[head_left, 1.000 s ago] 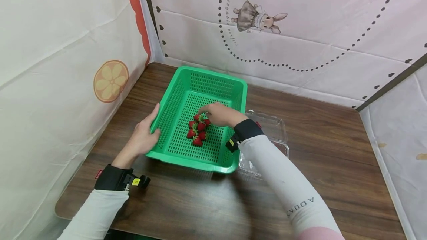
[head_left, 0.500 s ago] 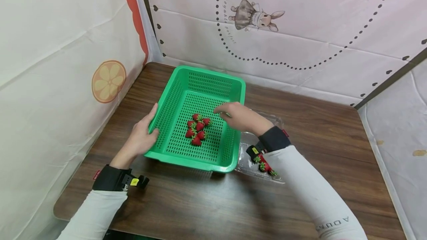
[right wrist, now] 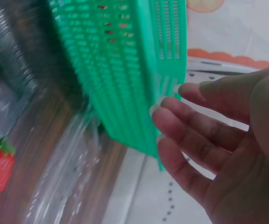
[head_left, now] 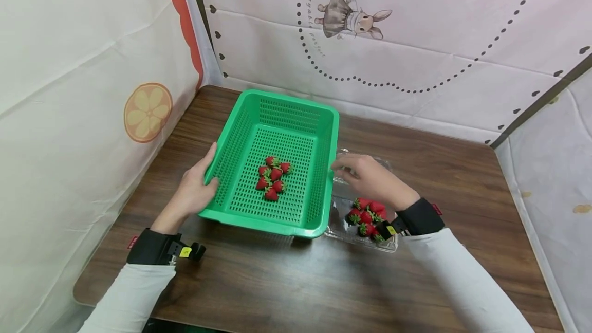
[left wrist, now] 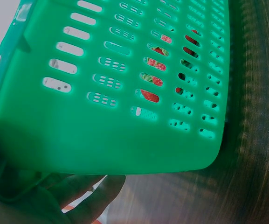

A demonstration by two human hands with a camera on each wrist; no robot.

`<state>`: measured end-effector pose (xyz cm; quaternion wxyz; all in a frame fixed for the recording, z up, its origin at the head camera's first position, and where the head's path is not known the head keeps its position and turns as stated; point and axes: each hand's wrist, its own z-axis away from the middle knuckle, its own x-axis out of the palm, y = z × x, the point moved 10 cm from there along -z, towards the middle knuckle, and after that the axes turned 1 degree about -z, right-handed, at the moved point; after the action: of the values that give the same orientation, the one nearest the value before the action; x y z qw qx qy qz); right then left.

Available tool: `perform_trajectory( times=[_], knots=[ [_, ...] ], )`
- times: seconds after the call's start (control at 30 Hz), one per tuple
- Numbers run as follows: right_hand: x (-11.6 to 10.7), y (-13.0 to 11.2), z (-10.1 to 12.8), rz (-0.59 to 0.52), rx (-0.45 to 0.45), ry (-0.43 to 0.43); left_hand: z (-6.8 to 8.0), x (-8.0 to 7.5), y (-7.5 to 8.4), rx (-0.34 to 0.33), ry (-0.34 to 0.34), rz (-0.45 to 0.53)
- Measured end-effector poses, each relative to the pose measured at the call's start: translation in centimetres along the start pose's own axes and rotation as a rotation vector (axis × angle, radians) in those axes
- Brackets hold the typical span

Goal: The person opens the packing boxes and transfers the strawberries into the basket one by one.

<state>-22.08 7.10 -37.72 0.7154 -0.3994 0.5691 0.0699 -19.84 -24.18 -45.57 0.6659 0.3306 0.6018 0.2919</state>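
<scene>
Right hand (head_left: 372, 179) shifted from above green basket (head_left: 268, 226) to its right rim, over clear container (head_left: 340, 226); fingers loosely bent, holding nothing. Left hand (head_left: 195, 189) grips basket's left side. Strawberries (head_left: 276, 174) clustered on basket floor; other strawberries (head_left: 366, 217) in clear container, beside basket on wooden bench (head_left: 277, 281).

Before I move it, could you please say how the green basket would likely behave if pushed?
The green basket is probably light, given its holes; its broad base should resist tipping; the loose strawberries inside may roll.
</scene>
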Motion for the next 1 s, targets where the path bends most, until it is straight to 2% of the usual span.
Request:
perform_trajectory(
  times=[0.2, 0.5, 0.6, 0.8, 1.0],
  knots=[
    [0.2, 1.6, 1.9, 0.021, -0.008, -0.054, 0.2, -0.2, 0.7, -0.014, -0.011, 0.007],
    [3.1, 3.1, 4.6, 0.03, -0.063, -0.227, 0.5, -0.8, 1.7, -0.043, -0.017, 0.006],
    [3.8, 3.5, 4.8, 0.038, -0.072, -0.236, 0.5, -0.8, 1.7, -0.043, -0.013, 0.002],
    [5.0, 4.6, 4.7, 0.07, -0.027, -0.249, 0.6, -0.7, 1.6, -0.05, -0.005, -0.015],
    [6.1, 4.4, 4.3, 0.095, -0.036, -0.27, 0.6, -0.7, 1.7, -0.045, 0.002, -0.02]
  ],
)
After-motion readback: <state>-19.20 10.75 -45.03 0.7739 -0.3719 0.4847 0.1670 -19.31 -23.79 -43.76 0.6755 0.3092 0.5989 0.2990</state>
